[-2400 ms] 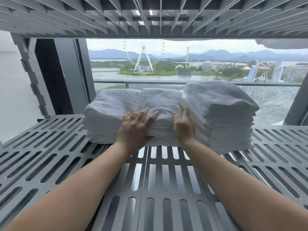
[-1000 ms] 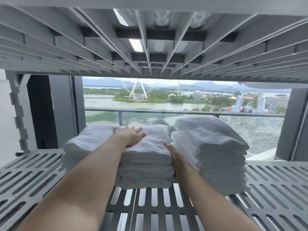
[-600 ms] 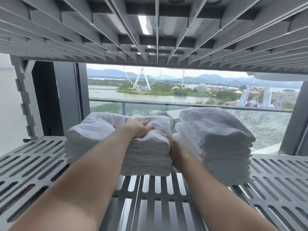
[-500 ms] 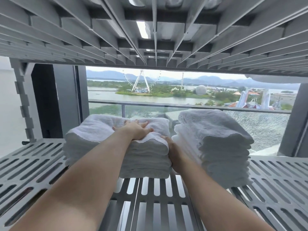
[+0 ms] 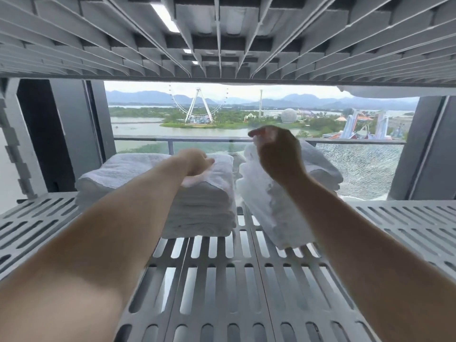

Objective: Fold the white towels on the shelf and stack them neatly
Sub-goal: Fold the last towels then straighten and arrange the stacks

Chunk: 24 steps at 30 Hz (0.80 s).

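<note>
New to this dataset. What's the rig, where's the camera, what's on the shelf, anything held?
No machine here: one wide-angle camera is worn on a person's head and looks forward and down along both bare arms. Two stacks of folded white towels sit on a slotted grey shelf, with another shelf's underside overhead and a window behind. The left hand grips the top towel of the left stack. The right hand is raised in front of the right stack, fingers curled; blur hides whether it holds anything.

Right hand (image 5: 276,154) blurred; left hand (image 5: 195,161) fingers hidden
</note>
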### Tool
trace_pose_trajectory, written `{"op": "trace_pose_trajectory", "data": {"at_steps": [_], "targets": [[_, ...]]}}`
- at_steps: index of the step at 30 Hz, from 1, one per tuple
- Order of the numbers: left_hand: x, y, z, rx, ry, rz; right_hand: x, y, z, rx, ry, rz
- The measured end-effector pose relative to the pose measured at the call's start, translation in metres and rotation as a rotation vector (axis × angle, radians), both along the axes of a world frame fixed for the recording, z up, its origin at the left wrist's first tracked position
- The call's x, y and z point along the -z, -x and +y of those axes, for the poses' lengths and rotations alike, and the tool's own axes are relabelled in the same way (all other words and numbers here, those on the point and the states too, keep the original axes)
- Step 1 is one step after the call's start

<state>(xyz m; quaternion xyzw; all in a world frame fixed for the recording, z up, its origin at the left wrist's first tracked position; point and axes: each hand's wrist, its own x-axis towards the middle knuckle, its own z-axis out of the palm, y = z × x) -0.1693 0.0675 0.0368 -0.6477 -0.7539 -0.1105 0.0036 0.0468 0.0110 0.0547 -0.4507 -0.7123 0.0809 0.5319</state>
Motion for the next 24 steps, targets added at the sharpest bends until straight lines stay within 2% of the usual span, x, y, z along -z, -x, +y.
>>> {"op": "trace_pose_trajectory", "data": {"at_steps": [2, 4, 7, 10, 13, 15, 18, 21, 24], "targets": [[-0.003, -0.018, -0.005, 0.063, -0.077, -0.100, -0.022, -0.033, -0.001, 0.017, -0.059, 0.071], [-0.003, -0.038, -0.010, 0.126, -0.165, -0.249, -0.033, -0.070, 0.013, 0.086, -0.031, 0.135], [0.006, -0.074, -0.017, 0.177, -0.270, -0.472, -0.022, -0.131, 0.056, 0.210, 0.174, 0.288], [0.023, -0.118, -0.024, 0.200, -0.268, -0.601, 0.028, -0.168, 0.082, 0.045, 0.539, 0.597], [0.047, -0.158, -0.032, 0.164, -0.323, -0.831, 0.075, -0.176, 0.088, -0.154, 0.793, 0.667], [0.067, -0.175, -0.038, 0.076, -0.352, -1.091, 0.098, -0.178, 0.094, -0.276, 0.831, 0.684], [0.097, -0.191, -0.054, -0.004, -0.376, -1.355, 0.118, -0.177, 0.101, -0.276, 0.834, 0.703], [0.104, -0.204, -0.060, -0.011, -0.363, -1.544, 0.126, -0.171, 0.104, -0.359, 0.884, 0.757], [0.100, -0.201, -0.057, -0.004, -0.405, -1.624, 0.130, -0.160, 0.104, -0.444, 0.932, 0.764]]}}
